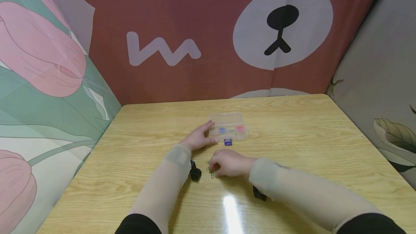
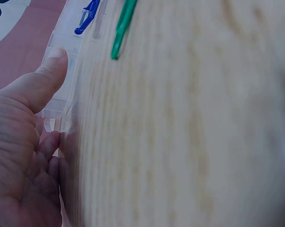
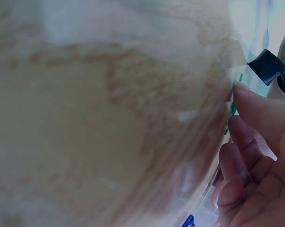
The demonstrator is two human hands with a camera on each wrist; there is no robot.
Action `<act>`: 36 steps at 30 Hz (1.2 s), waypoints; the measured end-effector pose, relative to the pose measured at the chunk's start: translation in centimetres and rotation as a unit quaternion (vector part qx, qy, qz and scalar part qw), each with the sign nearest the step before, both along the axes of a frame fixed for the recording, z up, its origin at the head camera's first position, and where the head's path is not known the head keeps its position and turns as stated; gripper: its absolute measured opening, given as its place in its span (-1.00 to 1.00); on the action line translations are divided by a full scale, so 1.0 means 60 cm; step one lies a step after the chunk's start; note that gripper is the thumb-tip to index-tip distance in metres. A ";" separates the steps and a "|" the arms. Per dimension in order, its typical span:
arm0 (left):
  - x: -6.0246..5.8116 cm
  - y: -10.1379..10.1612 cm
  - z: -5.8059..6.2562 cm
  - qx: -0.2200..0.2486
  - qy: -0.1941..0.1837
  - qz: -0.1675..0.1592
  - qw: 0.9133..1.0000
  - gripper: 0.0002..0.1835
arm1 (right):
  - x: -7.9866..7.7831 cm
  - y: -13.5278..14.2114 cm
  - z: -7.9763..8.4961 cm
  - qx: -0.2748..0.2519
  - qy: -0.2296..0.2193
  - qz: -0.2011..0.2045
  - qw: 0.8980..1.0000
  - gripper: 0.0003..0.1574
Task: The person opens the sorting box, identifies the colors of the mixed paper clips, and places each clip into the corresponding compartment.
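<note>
A clear plastic box [image 1: 227,119] lies open at mid-table, its lid tilted back. A blue clasp [image 1: 228,142] sits at its front edge. Inside, blue pieces [image 1: 222,130] and pinkish-red pieces [image 1: 239,129] lie in separate compartments. My left hand [image 1: 199,138] rests against the box's left end, thumb toward the front and fingers toward the back. Nearer to me, small green paper clips [image 1: 212,174] lie on the wood. Over them is my right hand [image 1: 229,163], fingers bent down. The right wrist view shows its thumb [image 3: 261,106] beside the green clips, with a gap to the index finger.
The wood-grain table [image 1: 156,133] ends at a brown curtain [image 1: 211,75] with a printed face. Printed cloths hang at left and right. A black strap piece [image 1: 195,172] sits at the left wrist, another [image 1: 259,193] below the right wrist.
</note>
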State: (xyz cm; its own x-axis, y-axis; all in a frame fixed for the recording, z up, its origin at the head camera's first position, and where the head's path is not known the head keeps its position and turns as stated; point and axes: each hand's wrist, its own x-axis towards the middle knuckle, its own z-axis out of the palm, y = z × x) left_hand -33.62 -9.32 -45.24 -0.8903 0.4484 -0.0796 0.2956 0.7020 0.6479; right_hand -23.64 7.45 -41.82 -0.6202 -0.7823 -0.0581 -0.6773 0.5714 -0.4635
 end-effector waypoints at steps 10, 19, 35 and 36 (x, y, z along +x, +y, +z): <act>0.001 0.001 0.001 0.001 0.003 0.000 1.000 -0.16 | 0.003 -0.003 -0.001 0.039 0.022 -0.009 0.999 -0.87; 0.003 0.004 0.005 -0.004 -0.007 0.011 1.000 -0.18 | 0.007 -0.003 0.001 0.050 0.019 -0.008 0.999 -0.83; 0.003 0.001 0.003 -0.007 0.000 0.004 1.000 -0.19 | 0.001 0.003 0.014 0.012 -0.021 -0.044 0.999 -0.91; 0.003 0.001 0.003 -0.007 0.000 0.004 1.000 -0.19 | 0.000 0.004 0.015 0.011 -0.023 -0.048 0.999 -0.91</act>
